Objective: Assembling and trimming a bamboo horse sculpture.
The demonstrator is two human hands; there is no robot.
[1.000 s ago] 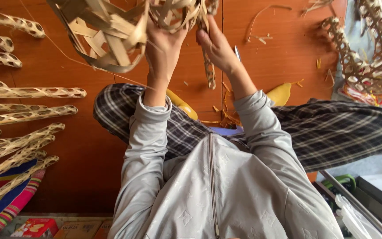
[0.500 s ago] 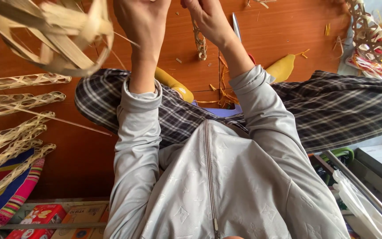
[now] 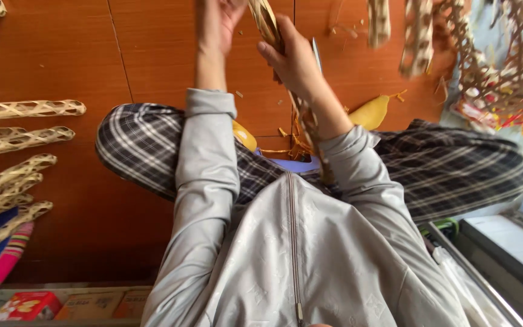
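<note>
Two hands worked one woven bamboo strip [image 3: 302,115] above the lap. Strip's long axis ran 12 to 6 o'clock, from the top edge down past the knees. Right hand [image 3: 295,57] was clenched round its upper part, so nearer. Left hand [image 3: 218,21] sat at 10 o'clock of that, cropped by the frame; can't tell if it gripped anything. Floor [image 3: 152,72] at 9 o'clock carried about six finished woven tubes [image 3: 28,109]. One knife blade [image 3: 316,54] showed just behind the right hand.

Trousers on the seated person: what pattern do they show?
The trousers are dark checked plaid with pale lines; head view.
</note>
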